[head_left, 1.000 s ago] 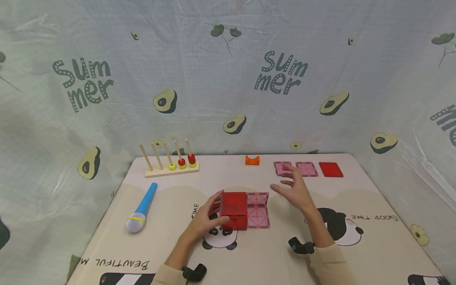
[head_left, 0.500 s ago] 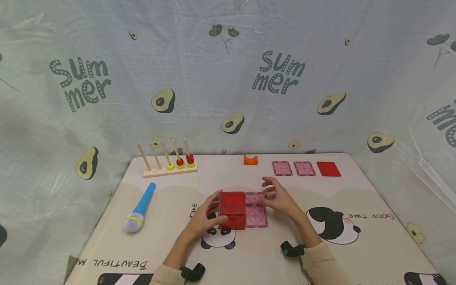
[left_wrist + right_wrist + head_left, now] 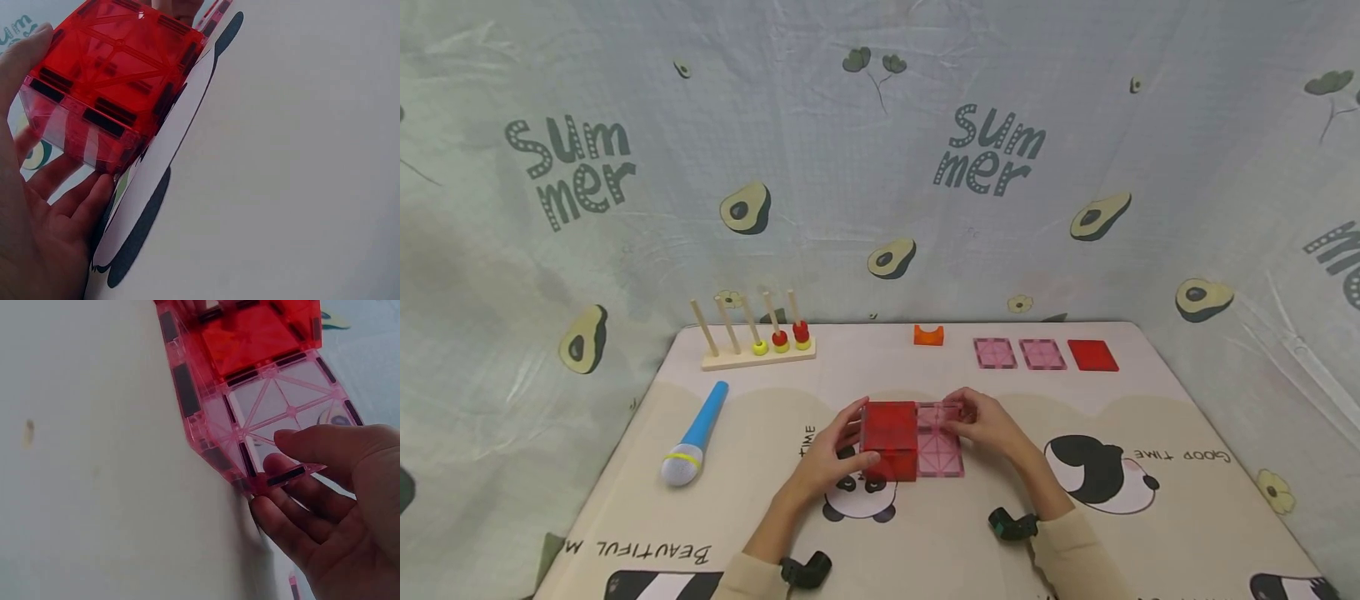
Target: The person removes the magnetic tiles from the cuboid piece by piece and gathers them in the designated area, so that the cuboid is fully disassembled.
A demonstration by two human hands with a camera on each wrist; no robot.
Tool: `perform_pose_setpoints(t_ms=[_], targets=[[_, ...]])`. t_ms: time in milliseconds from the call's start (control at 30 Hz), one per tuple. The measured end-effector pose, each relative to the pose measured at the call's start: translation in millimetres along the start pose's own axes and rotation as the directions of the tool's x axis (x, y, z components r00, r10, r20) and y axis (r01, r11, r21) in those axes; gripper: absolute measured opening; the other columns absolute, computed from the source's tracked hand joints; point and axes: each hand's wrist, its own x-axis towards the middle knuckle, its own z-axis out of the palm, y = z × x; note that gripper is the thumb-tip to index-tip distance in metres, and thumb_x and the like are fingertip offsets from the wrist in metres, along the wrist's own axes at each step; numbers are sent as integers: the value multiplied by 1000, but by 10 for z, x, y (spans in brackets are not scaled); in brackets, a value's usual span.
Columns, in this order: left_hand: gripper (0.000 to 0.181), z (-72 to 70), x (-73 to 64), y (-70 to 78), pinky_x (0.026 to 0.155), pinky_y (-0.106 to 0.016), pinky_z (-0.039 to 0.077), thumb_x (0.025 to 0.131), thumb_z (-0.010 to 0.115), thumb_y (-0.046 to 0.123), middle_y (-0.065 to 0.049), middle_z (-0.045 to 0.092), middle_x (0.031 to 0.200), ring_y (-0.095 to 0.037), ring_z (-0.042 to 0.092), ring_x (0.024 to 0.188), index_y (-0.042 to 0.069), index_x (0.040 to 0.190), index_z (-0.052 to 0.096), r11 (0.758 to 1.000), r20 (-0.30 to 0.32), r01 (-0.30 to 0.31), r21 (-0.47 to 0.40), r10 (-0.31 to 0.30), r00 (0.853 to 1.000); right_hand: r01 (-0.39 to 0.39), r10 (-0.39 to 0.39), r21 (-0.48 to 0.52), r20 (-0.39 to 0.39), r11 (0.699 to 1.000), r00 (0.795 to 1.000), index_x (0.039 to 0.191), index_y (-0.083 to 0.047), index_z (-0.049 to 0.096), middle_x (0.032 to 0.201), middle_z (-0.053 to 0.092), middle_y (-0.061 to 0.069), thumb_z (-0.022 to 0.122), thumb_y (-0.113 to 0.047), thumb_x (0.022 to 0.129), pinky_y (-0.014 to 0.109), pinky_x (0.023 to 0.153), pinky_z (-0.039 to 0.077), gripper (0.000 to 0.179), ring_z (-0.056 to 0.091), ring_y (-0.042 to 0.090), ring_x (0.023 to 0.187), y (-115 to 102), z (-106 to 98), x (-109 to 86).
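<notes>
A cube of see-through red and pink magnetic tiles (image 3: 889, 427) stands mid-table. My left hand (image 3: 826, 463) grips it from the left, with the thumb near its front side and fingers along the left side, as the left wrist view shows. A flat pink magnetic tile (image 3: 942, 457) joins the cube's right side. From that tile's far edge rises an upright pink magnetic tile (image 3: 290, 412). My right hand (image 3: 991, 423) pinches the upright tile by its right edge, thumb on the near face and fingers behind.
Two pink tiles (image 3: 995, 353) and a red tile (image 3: 1093, 356) lie at the back right. An orange block (image 3: 928, 336) sits at the back middle. A wooden peg counter (image 3: 760, 358) with beads stands back left, near a blue toy microphone (image 3: 703, 425).
My right hand has come down and left from above the table to the upright pink tile and closed its fingers on it. The left hand has stayed on the cube.
</notes>
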Motion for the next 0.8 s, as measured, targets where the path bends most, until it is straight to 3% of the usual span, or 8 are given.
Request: perform_pose_setpoints(t_ms=[100, 200, 800], targets=[[82, 2, -6, -5, 109, -47, 50, 88, 71, 33, -6, 47, 154, -32, 54, 135, 22, 158, 30, 1000, -3, 4, 1, -4, 1000, -9, 9, -40, 7, 999, 1000, 98, -13, 68, 86, 64, -1, 76, -19, 88, 21, 71, 49, 14, 55, 15, 82, 7, 2, -6], [82, 4, -16, -14, 109, -46, 50, 88, 71, 33, -6, 47, 154, -31, 54, 135, 22, 158, 30, 1000, -4, 9, -1, -9, 1000, -7, 7, -68, 6, 998, 1000, 91, -15, 68, 85, 65, -2, 76, -21, 89, 21, 73, 49, 10, 55, 15, 83, 13, 5, -16], [80, 11, 5, -24, 108, -46, 50, 88, 71, 34, -7, 48, 153, -32, 55, 135, 26, 157, 32, 1000, -13, 6, 22, -5, 1000, -28, 26, -91, -28, 995, 999, 92, -17, 68, 85, 66, -4, 75, -24, 90, 23, 75, 51, 10, 55, 14, 82, 27, 17, -13]])
